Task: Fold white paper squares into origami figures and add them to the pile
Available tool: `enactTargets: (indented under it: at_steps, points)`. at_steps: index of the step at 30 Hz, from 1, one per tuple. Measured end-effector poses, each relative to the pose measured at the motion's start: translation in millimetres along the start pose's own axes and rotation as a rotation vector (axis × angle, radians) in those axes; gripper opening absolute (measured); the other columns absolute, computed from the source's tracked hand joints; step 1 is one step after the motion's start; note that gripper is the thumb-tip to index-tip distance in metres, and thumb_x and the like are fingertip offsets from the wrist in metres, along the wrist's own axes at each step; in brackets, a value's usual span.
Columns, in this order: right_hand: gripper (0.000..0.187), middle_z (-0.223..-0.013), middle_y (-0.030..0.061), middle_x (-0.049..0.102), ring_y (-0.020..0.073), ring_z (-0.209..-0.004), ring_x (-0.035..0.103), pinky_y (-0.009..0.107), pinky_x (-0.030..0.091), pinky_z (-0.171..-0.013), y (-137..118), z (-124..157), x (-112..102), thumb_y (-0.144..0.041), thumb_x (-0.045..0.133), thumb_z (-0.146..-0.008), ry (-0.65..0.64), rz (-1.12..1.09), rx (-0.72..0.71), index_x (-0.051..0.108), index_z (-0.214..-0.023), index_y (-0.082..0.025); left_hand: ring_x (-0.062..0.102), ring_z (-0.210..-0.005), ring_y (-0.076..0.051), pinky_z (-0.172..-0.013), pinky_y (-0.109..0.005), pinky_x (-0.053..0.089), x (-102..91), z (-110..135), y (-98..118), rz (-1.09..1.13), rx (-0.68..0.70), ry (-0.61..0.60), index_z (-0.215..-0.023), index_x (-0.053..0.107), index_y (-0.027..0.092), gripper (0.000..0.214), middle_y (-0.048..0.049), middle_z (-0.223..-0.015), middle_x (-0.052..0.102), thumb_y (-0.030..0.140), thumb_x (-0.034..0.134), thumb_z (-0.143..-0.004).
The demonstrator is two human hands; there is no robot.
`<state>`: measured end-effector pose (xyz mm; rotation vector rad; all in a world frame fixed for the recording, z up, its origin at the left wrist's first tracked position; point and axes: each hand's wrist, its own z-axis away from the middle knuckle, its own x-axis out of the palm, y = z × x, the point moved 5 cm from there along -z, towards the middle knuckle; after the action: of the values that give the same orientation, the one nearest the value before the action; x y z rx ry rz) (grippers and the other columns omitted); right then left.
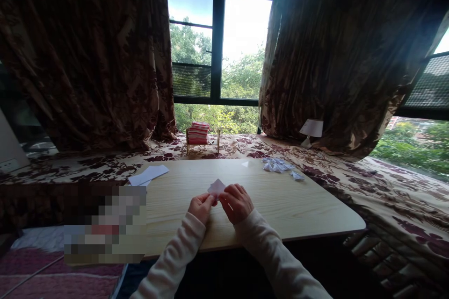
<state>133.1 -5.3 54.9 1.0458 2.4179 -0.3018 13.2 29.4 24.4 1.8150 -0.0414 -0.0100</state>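
A small pale folded paper piece (216, 187) is held just above the light wooden table (280, 205), near its middle. My left hand (201, 207) pinches the piece's lower left edge with curled fingers. My right hand (236, 202) grips its right side, fingers bent over it. Both hands sit close together, and cream sleeves cover my forearms.
A stack of white paper sheets (148, 174) lies at the table's left rear. Several folded paper pieces (278, 166) cluster at the right rear, with one small scrap (245, 164) apart. Behind stand a small rack of striped cloths (198, 133), a little white lamp (310, 130), curtains and a window.
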Motion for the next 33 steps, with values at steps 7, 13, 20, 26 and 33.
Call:
enactTargets:
  at_steps: [7,13,20,26,33]
  points:
    - [0.018,-0.069,0.0033,0.050,0.0151,-0.069,0.045,0.028,0.038,-0.064,4,3,1,-0.019,0.048,-0.082,0.031,-0.072,0.023,0.062,-0.071,-0.020,0.049,-0.053,-0.014,-0.057,-0.025,0.037,1.3,1,1,-0.015,0.000,-0.003,-0.043,0.058,0.014,0.031,-0.0019,-0.047,0.056,0.041,0.059,-0.059]
    - [0.016,-0.072,0.0041,0.052,0.0158,-0.070,0.046,0.029,0.041,-0.064,7,4,3,-0.018,0.049,-0.081,0.032,-0.190,0.041,0.063,-0.075,-0.019,0.050,-0.056,-0.014,-0.059,-0.025,0.038,2.8,1,4,-0.002,0.027,-0.018,-0.050,0.064,0.013,0.025,-0.0014,-0.051,0.057,0.036,0.059,-0.059]
    - [0.012,-0.074,0.0039,0.052,0.0162,-0.071,0.047,0.029,0.044,-0.064,14,6,5,-0.016,0.051,-0.078,0.088,-0.282,0.092,0.062,-0.078,-0.020,0.054,-0.064,-0.016,-0.065,-0.025,0.041,4.0,3,9,0.018,0.036,-0.041,-0.055,0.068,0.013,0.015,-0.0025,-0.058,0.062,0.026,0.060,-0.058]
    - [0.012,-0.073,0.0037,0.052,0.0162,-0.071,0.048,0.029,0.044,-0.063,12,5,3,-0.016,0.051,-0.077,0.103,-0.268,0.098,0.062,-0.077,-0.020,0.056,-0.062,-0.017,-0.064,-0.025,0.043,4.6,3,3,0.045,0.009,-0.019,-0.062,0.071,0.013,0.016,-0.0029,-0.057,0.064,0.026,0.064,-0.056]
    - [0.007,-0.061,-0.0002,0.050,0.0128,-0.060,0.047,0.025,0.041,-0.058,20,9,4,-0.018,0.051,-0.073,0.129,-0.250,0.298,0.055,-0.067,-0.018,0.057,-0.061,-0.016,-0.063,-0.024,0.043,-3.1,2,1,0.034,0.013,0.099,-0.058,0.069,0.013,0.017,-0.0019,-0.053,0.064,0.029,0.066,-0.056]
